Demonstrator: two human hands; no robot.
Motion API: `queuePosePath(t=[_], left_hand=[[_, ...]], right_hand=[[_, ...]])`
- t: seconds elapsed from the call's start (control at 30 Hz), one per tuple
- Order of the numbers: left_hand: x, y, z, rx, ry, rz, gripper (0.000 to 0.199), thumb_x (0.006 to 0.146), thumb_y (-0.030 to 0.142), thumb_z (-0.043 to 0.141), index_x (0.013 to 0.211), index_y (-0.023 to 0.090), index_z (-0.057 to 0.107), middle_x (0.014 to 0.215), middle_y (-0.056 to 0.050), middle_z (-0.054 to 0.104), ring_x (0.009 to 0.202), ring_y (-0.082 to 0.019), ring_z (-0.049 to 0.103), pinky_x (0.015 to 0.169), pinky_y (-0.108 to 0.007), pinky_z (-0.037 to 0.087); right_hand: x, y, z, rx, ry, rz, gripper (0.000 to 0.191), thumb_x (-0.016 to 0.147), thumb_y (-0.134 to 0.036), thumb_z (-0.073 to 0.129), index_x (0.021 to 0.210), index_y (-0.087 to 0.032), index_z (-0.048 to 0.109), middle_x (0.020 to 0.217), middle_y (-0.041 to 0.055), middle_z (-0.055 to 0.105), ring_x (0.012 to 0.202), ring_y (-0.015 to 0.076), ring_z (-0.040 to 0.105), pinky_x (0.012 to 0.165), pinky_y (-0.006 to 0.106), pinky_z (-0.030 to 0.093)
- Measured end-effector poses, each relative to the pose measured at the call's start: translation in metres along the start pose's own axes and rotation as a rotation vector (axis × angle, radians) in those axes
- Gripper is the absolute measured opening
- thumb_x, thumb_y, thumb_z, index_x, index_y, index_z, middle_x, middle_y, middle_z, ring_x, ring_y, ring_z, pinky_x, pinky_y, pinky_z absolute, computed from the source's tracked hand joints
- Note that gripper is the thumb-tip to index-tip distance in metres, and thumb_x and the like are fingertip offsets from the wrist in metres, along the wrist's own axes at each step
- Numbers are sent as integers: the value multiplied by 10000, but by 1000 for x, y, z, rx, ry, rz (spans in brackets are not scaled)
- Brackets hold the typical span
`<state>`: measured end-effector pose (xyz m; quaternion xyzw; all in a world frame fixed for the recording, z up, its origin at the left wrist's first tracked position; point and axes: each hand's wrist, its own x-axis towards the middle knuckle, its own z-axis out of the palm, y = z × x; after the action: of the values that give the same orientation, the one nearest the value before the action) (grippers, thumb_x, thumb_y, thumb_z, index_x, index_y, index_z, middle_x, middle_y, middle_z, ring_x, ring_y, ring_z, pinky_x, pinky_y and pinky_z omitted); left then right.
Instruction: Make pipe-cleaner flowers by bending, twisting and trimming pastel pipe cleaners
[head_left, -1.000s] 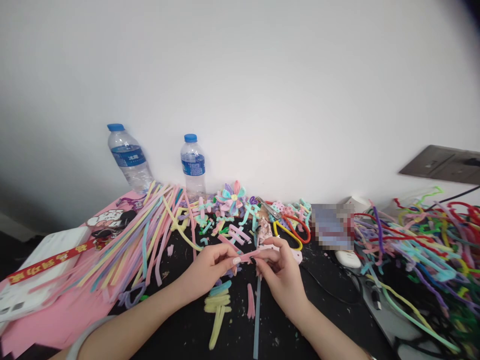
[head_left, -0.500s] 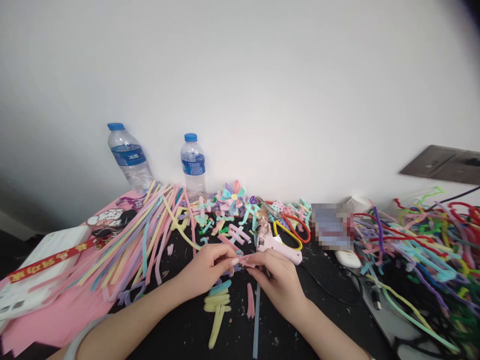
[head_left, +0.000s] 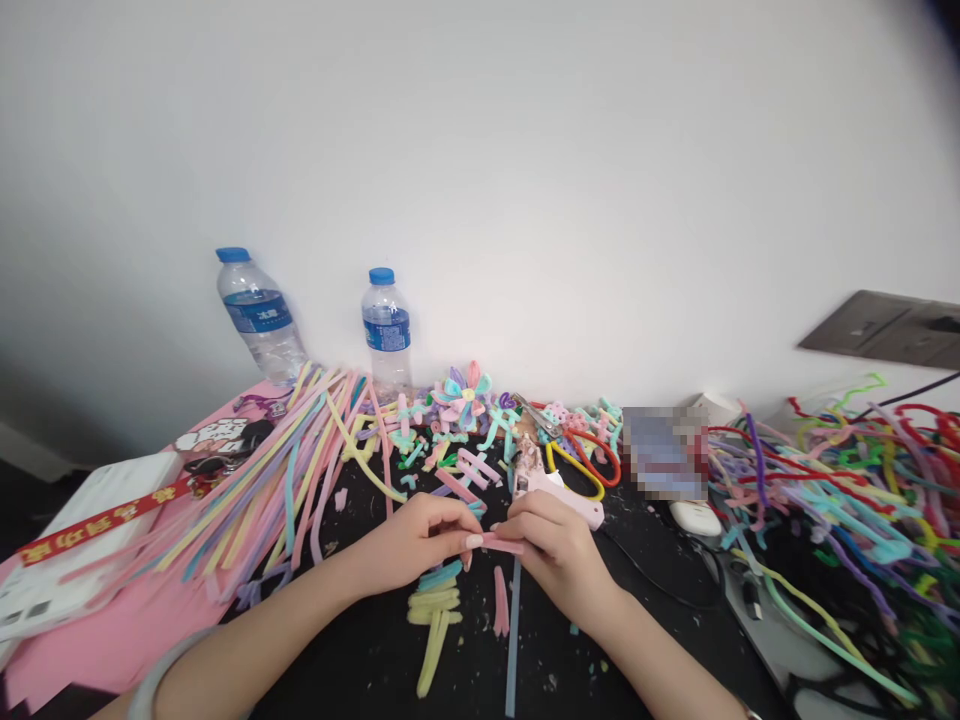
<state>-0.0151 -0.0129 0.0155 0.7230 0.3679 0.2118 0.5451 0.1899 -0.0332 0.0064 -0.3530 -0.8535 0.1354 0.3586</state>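
A short pink pipe cleaner [head_left: 504, 544] stretches between my two hands above the black table mat. My left hand [head_left: 439, 540] pinches one end of it with thumb and fingers. The other end is gripped by the closed fingers of my right hand [head_left: 555, 550]. Below the hands lie yellow pipe cleaner pieces [head_left: 433, 625], a blue piece [head_left: 440, 575] and a pink piece [head_left: 501, 600]. A clear glue stick [head_left: 513, 640] runs toward the front edge. Just beyond my right hand is a pink glue gun [head_left: 555, 492], partly covered by it.
Long pastel pipe cleaners [head_left: 300, 480] fan out at left, over a white box [head_left: 97, 530]. Two water bottles [head_left: 259, 315] stand by the wall. Behind the glue gun lie scissors [head_left: 592, 455] and a pipe cleaner flower [head_left: 465, 395]. Tangled colourful pipe cleaners [head_left: 862, 520] cover the right side.
Both hands have shifted slightly, and the pink pipe cleaner now lies straighter and shows more plainly between them. Things on the table have stayed in place.
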Motion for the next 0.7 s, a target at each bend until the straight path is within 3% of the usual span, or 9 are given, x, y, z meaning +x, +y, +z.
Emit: queuePosePath(t=[0.17,0.33,0.47,0.7], left_hand=[[1,-6,0,26,87,11,200,835,289,506,847,153,652,658,11,596,479,-79,458,461,-179,348],[0,-7,-2,293,207,253,163,832,253,537,867,176,676,785,-30,668,694,-138,586,636,-215,442],[-1,-10,-3,395,195,360,213,878,246,466,921,192,668,844,-43,673,775,-153,595,706,-241,452],[-1,-14,-2,472,153,323,257,908,211,393,917,187,649,778,-32,635,708,-139,579,647,-217,427]], right_hand=[[2,-2,-1,26,1,46,144,870,-193,491,828,-188,629,785,45,577,716,150,554,637,261,448],[1,-5,-1,20,-20,80,127,866,-203,491,843,-198,616,794,43,567,723,155,556,642,265,454],[1,-4,1,7,-12,72,125,865,-209,498,838,-197,619,787,40,567,708,152,558,629,260,456],[2,-3,4,12,-30,82,195,883,-216,471,854,-197,662,827,64,563,718,160,557,635,265,458]])
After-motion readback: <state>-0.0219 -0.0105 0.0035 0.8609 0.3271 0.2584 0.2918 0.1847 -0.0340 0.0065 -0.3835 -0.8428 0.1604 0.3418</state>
